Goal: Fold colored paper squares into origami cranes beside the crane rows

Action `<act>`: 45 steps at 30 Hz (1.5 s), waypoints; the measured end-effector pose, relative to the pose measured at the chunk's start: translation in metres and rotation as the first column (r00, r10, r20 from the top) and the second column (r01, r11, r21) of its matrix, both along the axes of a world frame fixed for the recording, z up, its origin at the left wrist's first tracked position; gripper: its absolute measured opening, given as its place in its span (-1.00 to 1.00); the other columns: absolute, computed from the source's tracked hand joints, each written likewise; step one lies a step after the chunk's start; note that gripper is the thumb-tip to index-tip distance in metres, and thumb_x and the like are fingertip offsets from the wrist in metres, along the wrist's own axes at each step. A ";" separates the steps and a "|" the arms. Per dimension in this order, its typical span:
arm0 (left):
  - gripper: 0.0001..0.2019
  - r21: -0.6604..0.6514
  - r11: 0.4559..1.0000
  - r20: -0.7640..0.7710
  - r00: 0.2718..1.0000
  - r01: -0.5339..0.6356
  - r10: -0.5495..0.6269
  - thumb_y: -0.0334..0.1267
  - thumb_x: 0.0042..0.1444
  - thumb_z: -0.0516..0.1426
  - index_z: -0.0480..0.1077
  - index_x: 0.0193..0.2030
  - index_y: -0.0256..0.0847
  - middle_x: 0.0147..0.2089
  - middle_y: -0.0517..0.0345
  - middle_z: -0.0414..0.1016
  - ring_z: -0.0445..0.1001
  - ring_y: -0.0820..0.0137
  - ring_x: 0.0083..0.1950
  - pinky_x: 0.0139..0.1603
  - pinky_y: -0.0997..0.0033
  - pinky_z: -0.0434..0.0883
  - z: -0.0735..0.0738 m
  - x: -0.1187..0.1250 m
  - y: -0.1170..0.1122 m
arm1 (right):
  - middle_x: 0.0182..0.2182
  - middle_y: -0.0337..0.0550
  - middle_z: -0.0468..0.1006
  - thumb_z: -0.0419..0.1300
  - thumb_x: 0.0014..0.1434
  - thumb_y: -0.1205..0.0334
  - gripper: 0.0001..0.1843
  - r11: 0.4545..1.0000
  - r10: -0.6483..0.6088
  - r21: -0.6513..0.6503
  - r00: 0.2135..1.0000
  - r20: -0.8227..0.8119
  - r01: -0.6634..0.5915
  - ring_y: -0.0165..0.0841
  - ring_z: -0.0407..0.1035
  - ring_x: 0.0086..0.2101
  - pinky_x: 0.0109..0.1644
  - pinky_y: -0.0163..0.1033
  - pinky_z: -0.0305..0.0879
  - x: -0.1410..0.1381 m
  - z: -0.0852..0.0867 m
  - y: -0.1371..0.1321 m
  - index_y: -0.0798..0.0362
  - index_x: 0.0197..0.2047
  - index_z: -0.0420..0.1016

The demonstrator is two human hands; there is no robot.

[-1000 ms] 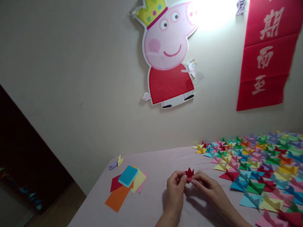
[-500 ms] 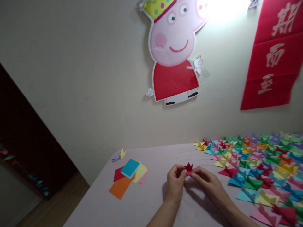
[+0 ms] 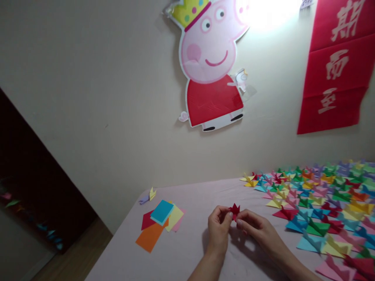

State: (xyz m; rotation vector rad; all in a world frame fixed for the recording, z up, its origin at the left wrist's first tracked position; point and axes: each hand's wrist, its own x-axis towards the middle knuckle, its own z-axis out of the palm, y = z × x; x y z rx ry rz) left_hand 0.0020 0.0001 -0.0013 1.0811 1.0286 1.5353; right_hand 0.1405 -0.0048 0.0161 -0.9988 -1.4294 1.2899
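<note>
A small red folded paper piece [image 3: 235, 208] with pointed tips upward is held just above the pink-covered table [image 3: 175, 261]. My left hand [image 3: 218, 228] pinches its left side between thumb and fingers. From the right, the thumb and fingertips of my right hand [image 3: 259, 231] close on its lower edge. The fingers partly hide the lower part of the piece. Left of my hands lie flat paper sheets, a blue one [image 3: 162, 212] on top, with orange [image 3: 150, 237], red, yellow and pink ones around it.
Rows of folded paper cranes [image 3: 318, 226] in many colours cover the right side of the table. A yellow folded piece [image 3: 152, 194] and a purple one [image 3: 144, 200] sit at the far left corner. The wall behind bears a cartoon pig cutout [image 3: 215, 99] and a red banner [image 3: 331, 82].
The view has tilted and shifted slightly. Both hands stay on the red paper, and the right fingertips now sit a little lower on it.
</note>
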 end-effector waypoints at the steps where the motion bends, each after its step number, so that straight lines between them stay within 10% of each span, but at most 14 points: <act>1: -0.77 -0.004 1.000 0.000 1.000 0.001 -0.001 -0.13 -0.07 0.32 0.47 -0.38 -0.24 -0.39 0.13 0.54 0.46 0.34 -0.31 -0.22 0.41 0.36 0.000 0.000 0.000 | -0.57 -0.26 0.46 0.30 -0.06 -0.22 -0.55 1.000 -0.003 0.005 1.000 0.009 0.003 -0.35 0.33 -0.53 -0.41 -0.25 0.28 0.000 -0.002 0.001 0.04 -0.46 0.51; 25: -0.73 -0.051 0.998 0.050 0.998 -0.027 0.030 -0.09 -0.07 0.32 0.43 -0.37 -0.23 -0.42 0.20 0.47 0.40 0.41 -0.36 -0.28 0.46 0.33 -0.002 -0.003 0.000 | -0.36 -0.18 0.56 0.30 0.10 -0.05 -0.63 0.989 0.095 0.111 0.995 -0.019 -0.093 -0.36 0.40 -0.43 -0.34 -0.24 0.35 -0.001 -0.022 0.003 0.03 -0.14 0.51; 33: -0.78 -0.040 0.998 0.009 0.998 0.056 -0.055 -0.16 -0.06 0.31 0.44 -0.36 -0.24 -0.37 0.14 0.52 0.44 0.38 -0.30 -0.22 0.44 0.33 -0.003 0.000 -0.002 | -0.60 -0.25 0.47 0.23 0.07 -0.14 -0.59 1.000 -0.005 0.025 0.996 0.084 0.003 -0.41 0.28 -0.57 -0.46 -0.31 0.21 0.001 -0.011 0.001 0.06 -0.50 0.46; 41: -0.79 -0.021 0.996 0.026 0.996 0.084 -0.083 -0.18 -0.05 0.30 0.45 -0.35 -0.24 -0.37 0.13 0.53 0.44 0.37 -0.30 -0.20 0.43 0.34 -0.001 0.001 -0.003 | -0.76 -0.35 0.34 0.09 0.15 -0.28 -0.49 0.999 -0.045 0.025 0.991 0.127 0.043 -0.44 0.15 -0.69 -0.56 -0.33 0.08 0.002 -0.013 -0.003 0.02 -0.45 0.44; 45: -0.82 0.004 0.998 0.026 0.998 0.065 -0.065 -0.19 -0.02 0.29 0.46 -0.35 -0.25 -0.37 0.14 0.53 0.43 0.38 -0.29 -0.18 0.44 0.33 -0.002 -0.001 -0.002 | -0.75 -0.42 0.22 0.12 0.11 -0.31 -0.46 0.954 -0.293 0.073 0.956 0.020 0.291 -0.45 0.11 -0.70 -0.59 -0.34 0.08 0.010 -0.013 0.001 0.04 -0.28 0.50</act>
